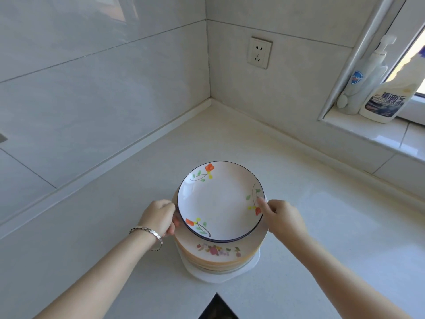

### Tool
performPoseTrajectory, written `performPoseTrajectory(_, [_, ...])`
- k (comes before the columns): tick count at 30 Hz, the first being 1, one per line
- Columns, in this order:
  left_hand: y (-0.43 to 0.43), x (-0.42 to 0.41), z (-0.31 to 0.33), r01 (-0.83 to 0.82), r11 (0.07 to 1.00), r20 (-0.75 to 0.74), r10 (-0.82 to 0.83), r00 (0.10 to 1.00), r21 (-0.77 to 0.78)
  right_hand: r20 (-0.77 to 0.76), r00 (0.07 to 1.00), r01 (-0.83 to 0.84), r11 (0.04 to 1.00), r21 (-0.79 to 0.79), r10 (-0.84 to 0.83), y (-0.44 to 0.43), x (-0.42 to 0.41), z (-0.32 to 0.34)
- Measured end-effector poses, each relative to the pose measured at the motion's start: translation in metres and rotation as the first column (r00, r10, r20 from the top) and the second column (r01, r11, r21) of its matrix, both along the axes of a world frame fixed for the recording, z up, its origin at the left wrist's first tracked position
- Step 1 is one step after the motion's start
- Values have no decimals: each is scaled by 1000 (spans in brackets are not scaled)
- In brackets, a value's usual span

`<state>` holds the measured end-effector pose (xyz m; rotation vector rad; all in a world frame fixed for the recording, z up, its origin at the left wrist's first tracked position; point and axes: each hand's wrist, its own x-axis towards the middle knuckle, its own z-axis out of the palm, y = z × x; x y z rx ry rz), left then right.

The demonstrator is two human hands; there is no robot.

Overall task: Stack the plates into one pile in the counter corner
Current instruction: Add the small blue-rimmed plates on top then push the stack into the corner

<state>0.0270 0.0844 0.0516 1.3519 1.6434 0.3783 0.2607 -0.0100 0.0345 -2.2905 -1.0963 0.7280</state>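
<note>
A pile of plates (220,256) stands on the white counter (322,226), well short of the corner. Its top plate (218,199) is white with a thin blue rim and orange flowers. Under it lie several orange-rimmed plates with a floral print, and at the bottom a white squarish plate (202,275). My left hand (161,217), with a bracelet on the wrist, grips the pile's left edge. My right hand (278,217) holds the top plate's right rim, thumb on the plate's inner face.
The counter corner (210,100) lies beyond the pile, between two tiled walls. A wall socket (259,52) sits right of the corner. Two cleaner bottles (386,97) stand on the windowsill at the right. A dark cooktop corner (218,307) shows at the bottom edge.
</note>
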Motion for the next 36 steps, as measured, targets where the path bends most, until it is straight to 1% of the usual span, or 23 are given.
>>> performPoseTrajectory(1, [-1,-2,-5,-85,992,-17,87,996,97,-174,982,88,993,73,-74,-5,0,-4])
performPoseTrajectory(2, [-3,-4,-11,-178,970,-17,184,983,164,-354,921,217,969,116,-164,-10,1,-10])
performPoseTrajectory(3, [-5,-6,-18,-275,944,16,276,961,182,-492,834,333,938,91,-249,-15,1,-17])
performPoseTrajectory(4, [-8,-7,-23,-371,919,79,363,928,138,-581,750,396,918,9,-317,-19,1,-27])
performPoseTrajectory(5, [-11,-7,-27,-454,890,142,444,885,50,-652,662,408,908,-100,-369,-25,0,-36])
performPoseTrajectory(7, [-20,-5,-38,-557,803,199,593,780,-210,-764,484,351,895,-276,-426,-34,-3,-51])
performPoseTrajectory(8, [-25,-4,-43,-568,754,203,644,738,-328,-797,421,304,895,-325,-433,-36,-6,-54])
performPoseTrajectory(9, [-29,-4,-48,-558,721,205,669,714,-410,-820,377,270,898,-346,-430,-38,-9,-58])
performPoseTrajectory(10, [-32,-5,-53,-526,702,212,675,707,-480,-832,354,257,900,-352,-427,-38,-10,-63])
performPoseTrajectory(13, [-37,-5,-66,-369,674,263,643,719,-640,-835,356,268,902,-338,-419,-31,-13,-72])
performPoseTrajectory(14, [-38,-5,-68,-329,664,279,638,718,-672,-839,358,269,905,-328,-410,-29,-15,-71])
performPoseTrajectory(15, [-39,-6,-69,-308,668,291,628,722,-678,-842,357,275,907,-320,-405,-27,-17,-71])
performPoseTrajectory(18, [-35,-9,-78,-256,665,292,596,748,-701,-825,415,285,916,-283,-384,-22,-18,-78])
performPoseTrajectory(20, [-32,-14,-80,-225,679,288,556,780,-699,-803,433,288,907,-308,-410,-22,-17,-88])
performPoseTrajectory(22, [-28,-20,-85,-195,680,300,537,788,-707,-800,415,294,896,-332,-433,-21,-20,-99])
performPoseTrajectory(25, [-24,-24,-96,-147,675,343,536,772,-723,-769,412,381,860,-341,-488,-21,-22,-106])
performPoseTrajectory(28, [-20,-24,-102,-96,633,369,559,743,-768,-748,460,381,867,-321,-479,-20,-18,-110])
performPoseTrajectory(30, [-19,-21,-101,-111,597,374,624,686,-794,-736,472,387,864,-321,-485,-20,-18,-112])
performPoseTrajectory(33, [-18,-17,-104,-135,571,390,695,604,-810,-760,455,420,865,-276,-464,-20,-18,-115])
performPoseTrajectory(36, [-19,-17,-105,-153,594,410,697,589,-790,-788,433,433,868,-244,-438,-20,-16,-122])
